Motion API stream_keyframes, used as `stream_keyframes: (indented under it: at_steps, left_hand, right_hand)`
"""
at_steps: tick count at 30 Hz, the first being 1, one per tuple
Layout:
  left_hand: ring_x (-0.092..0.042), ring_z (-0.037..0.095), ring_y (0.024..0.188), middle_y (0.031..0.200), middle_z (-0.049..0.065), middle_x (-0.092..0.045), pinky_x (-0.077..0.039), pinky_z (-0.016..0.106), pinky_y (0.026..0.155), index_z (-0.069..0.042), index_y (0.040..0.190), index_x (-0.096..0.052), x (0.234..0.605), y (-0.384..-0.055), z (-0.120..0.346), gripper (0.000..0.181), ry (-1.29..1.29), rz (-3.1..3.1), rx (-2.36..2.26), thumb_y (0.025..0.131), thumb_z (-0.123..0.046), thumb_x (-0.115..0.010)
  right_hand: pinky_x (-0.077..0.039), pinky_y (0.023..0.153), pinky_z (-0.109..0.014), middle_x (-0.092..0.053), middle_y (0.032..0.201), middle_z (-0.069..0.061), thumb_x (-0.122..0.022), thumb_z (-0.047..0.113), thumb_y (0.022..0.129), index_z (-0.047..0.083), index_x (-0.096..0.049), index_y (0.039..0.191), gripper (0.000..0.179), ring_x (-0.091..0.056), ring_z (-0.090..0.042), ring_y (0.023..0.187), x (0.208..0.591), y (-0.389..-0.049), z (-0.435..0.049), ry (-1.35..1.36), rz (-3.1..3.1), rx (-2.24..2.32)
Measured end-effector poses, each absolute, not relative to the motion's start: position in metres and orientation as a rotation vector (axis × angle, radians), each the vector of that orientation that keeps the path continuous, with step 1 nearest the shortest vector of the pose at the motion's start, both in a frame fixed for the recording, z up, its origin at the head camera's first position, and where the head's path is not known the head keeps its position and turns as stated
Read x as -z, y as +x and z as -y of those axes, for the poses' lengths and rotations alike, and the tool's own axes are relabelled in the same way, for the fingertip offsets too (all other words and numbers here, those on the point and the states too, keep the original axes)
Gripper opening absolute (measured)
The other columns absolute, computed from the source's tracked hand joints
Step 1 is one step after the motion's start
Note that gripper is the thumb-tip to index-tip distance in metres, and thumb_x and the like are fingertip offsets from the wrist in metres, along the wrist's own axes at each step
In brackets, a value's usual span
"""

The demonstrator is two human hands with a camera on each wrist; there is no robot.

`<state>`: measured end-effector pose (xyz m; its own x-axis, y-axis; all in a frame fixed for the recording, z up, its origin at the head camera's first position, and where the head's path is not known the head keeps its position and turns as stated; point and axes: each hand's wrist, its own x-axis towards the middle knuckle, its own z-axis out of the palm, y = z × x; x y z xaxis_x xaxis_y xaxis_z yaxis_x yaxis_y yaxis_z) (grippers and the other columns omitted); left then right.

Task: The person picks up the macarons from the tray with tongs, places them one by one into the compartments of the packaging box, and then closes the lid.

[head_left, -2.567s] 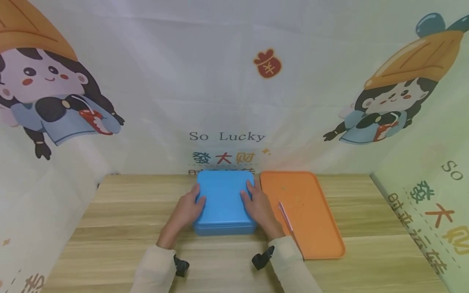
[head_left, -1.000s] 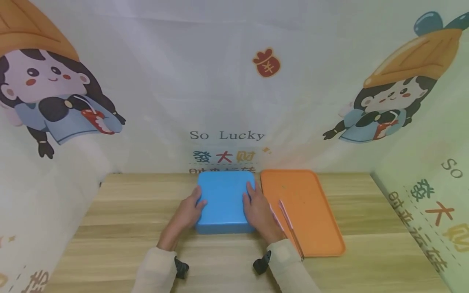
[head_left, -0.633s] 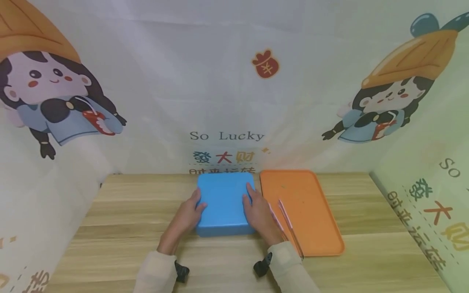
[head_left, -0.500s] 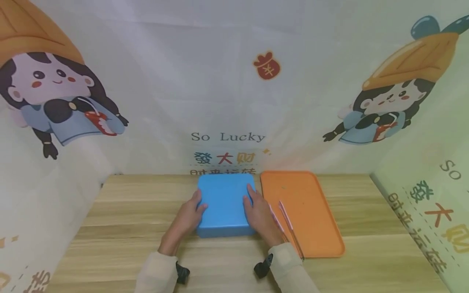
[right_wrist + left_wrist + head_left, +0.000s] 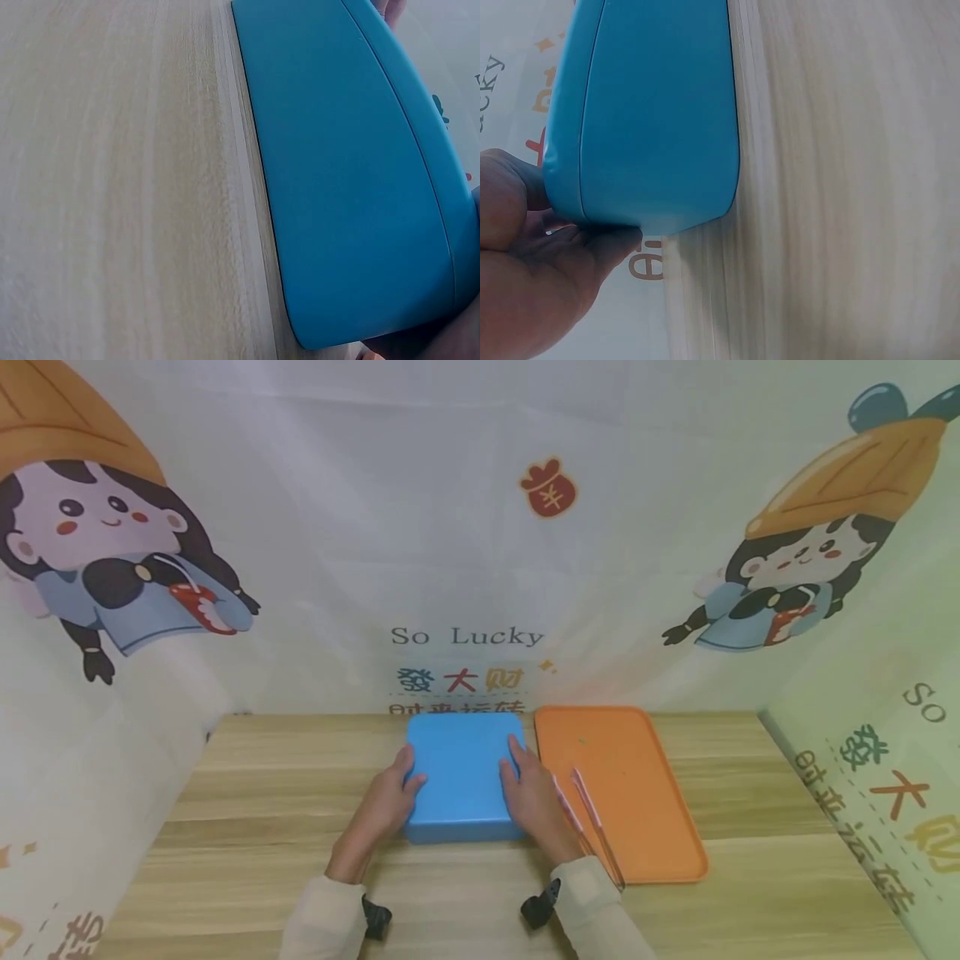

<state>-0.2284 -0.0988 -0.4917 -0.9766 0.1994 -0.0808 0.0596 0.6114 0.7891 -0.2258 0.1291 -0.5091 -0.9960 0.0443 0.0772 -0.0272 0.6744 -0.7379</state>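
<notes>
In the head view a blue lidded box [image 5: 465, 777] rests on the wooden table, its lid on and a thin seam running round the side. My left hand [image 5: 386, 797] holds its left side, thumb on the lid's edge and fingers down along the wall. On the opposite side my right hand [image 5: 534, 797] grips it the same way. The left wrist view shows the left hand [image 5: 540, 262] at the box's rounded corner, by the seam. Only a bit of the right hand [image 5: 457, 334] appears in the right wrist view. The box's contents are hidden.
Right of the box lies an orange tray [image 5: 637, 827] with a few small specks on it. Two slim pink-and-metal utensils [image 5: 596, 818] lie along its left side, partly behind the right forearm. A printed cloth [image 5: 465, 527] hangs behind the table [image 5: 247, 827].
At the oldest frame the lid edge stood slightly raised at the front; now it is flush. Both hands have kept their places on the box. The right forearm now covers less of the utensils.
</notes>
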Motion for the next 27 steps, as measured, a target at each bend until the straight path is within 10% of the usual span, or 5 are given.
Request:
stream_keyframes:
  at_steps: [27]
  left_hand:
    - [-0.017,0.036,0.149,0.162,0.022,-0.016,-0.018,0.049,0.12,0.005,0.155,-0.016,0.4877,-0.2227,0.0965,0.059,0.198,-2.686,-1.287,0.107,-0.017,-0.042]
  right_hand:
    - [-0.029,0.116,-0.054,-0.037,0.157,-0.012,-0.041,0.038,0.106,0.016,-0.034,0.155,0.055,-0.034,-0.035,0.144,0.5046,-0.218,-0.1309,-0.019,2.799,-1.235]
